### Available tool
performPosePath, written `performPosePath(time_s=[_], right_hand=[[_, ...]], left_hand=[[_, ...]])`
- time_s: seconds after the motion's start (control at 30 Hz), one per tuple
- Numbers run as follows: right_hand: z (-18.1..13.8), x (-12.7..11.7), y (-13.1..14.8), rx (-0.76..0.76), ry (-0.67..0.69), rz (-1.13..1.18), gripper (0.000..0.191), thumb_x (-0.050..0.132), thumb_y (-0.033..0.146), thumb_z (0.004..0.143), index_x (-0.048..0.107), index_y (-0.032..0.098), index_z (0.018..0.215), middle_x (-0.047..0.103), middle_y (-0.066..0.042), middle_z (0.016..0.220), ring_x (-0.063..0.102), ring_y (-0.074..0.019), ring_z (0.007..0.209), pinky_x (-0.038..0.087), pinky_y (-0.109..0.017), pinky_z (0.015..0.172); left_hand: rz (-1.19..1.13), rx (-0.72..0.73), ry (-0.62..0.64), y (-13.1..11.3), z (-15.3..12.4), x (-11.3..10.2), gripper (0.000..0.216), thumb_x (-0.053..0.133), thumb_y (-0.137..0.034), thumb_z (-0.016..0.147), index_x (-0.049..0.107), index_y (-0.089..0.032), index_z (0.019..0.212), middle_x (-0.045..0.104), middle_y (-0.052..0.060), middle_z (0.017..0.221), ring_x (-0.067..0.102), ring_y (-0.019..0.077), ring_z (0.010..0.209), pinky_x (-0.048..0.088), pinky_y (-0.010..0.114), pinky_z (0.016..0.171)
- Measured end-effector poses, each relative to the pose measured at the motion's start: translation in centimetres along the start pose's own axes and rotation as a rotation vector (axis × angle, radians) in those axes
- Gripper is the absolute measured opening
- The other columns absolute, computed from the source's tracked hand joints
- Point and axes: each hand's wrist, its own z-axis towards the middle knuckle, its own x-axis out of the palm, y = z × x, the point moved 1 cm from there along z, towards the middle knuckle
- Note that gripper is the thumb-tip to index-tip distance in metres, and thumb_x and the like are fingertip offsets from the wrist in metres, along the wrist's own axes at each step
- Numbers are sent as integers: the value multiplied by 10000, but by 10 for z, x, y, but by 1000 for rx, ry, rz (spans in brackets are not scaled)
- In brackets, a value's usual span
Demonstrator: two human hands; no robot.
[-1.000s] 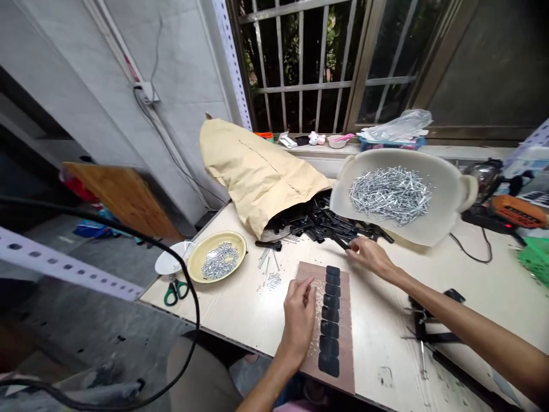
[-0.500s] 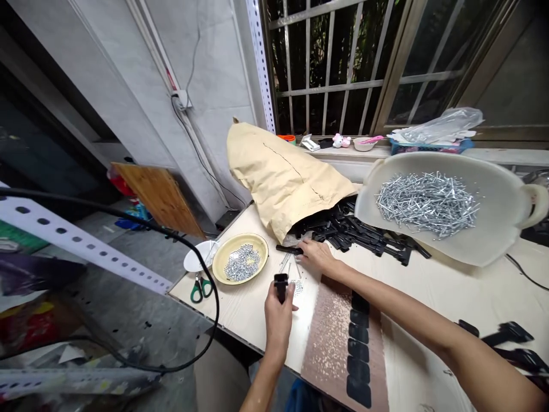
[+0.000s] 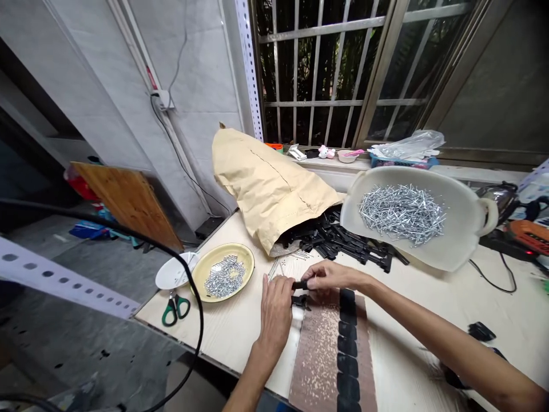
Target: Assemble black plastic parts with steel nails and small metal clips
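**Farther black piece (image 3: 301,284) and nearer black piece (image 3: 300,301), held close together**

The two pieces lie just beside each other, near the far left corner of a brown board (image 3: 363,349); whether they touch cannot be told. The left hand (image 3: 277,309) has its grip closed on the nearer black piece, which projects rightward from the fingers. The right hand (image 3: 328,277) has its grip closed on the end of the farther black piece. Pale specks (image 3: 319,349) cover much of the board, and a row of black pads (image 3: 347,346) runs along its right side. Behind the hands, loose nails (image 3: 274,268) lie on the tabletop (image 3: 231,332). At left are a yellow dish (image 3: 199,276) of small metal bits (image 3: 223,279), a white dish (image 3: 171,273) and green-handled scissors (image 3: 174,300). Farther back, a paper sack (image 3: 278,189) lies with its mouth toward a heap of black parts (image 3: 349,241). To its right, a translucent tray (image 3: 458,240) holds metal pins (image 3: 403,214). A barred window (image 3: 319,103) stands behind.
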Motion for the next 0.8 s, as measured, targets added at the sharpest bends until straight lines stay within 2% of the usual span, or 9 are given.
performPosePath(time_s=[0.1,0.17,0.23,0.33,0.47,0.57,0.67,0.73,0.8], right_hand=[[19,-27,-16,79,-270,-329,319,436,356,904,585,163,1109,600,-78,1041,592,-148,808,455,-253,672],[33,-39,-26,163,-475,-624,270,495,246,873,579,169,1117,565,-95,1104,567,-178,921,437,-263,734],[42,-42,-35,213,-532,-755,237,515,169,844,594,168,1067,558,-108,1105,538,-205,984,422,-266,746],[43,-30,-36,205,-540,-761,169,492,175,864,600,160,993,585,-108,1056,523,-209,992,410,-266,754],[30,6,-17,77,-523,-603,204,481,317,898,595,163,968,633,-47,920,572,-160,833,417,-242,716],[30,20,-1,-80,-407,-353,366,354,386,948,619,166,823,620,-2,732,573,-119,654,415,-212,602],[43,0,1,-43,-525,-439,406,266,353,975,629,174,956,620,-28,844,586,-121,731,427,-212,636],[57,-23,-6,85,-638,-637,315,335,305,961,570,201,1143,590,-64,1041,568,-153,890,428,-239,720],[69,-41,-16,193,-634,-763,291,434,251,920,550,218,1184,564,-81,1110,535,-186,969,421,-264,757]], left_hand=[[-390,-326,-7,1,-2,5,209,492,-212,823,591,-161,1000,642,69,848,624,220,772,512,411,761],[-641,-579,-8,3,-5,6,284,584,-367,778,588,-143,953,601,29,673,586,180,551,518,323,535],[-857,-730,22,4,-6,4,385,634,-468,721,594,-124,888,518,-24,522,508,134,413,495,295,468],[-1120,-791,17,2,-3,1,458,652,-479,715,600,-106,975,590,12,567,589,149,497,513,296,577],[-1362,-805,-69,-2,9,10,524,719,-369,696,562,-155,1149,673,130,1005,661,194,849,490,297,789],[-1508,-801,-13,-4,18,22,431,741,-325,678,606,-147,1046,671,111,990,657,183,781,504,311,752],[-1582,-873,23,-1,20,27,377,764,-269,647,609,-145,967,666,57,847,626,134,636,519,302,669],[-1592,-916,-14,2,19,24,328,764,-244,645,599,-150,912,639,16,749,592,100,571,521,284,644],[-1597,-925,-33,4,18,20,255,746,-241,667,586,-139,838,624,7,693,588,97,557,527,289,659]])
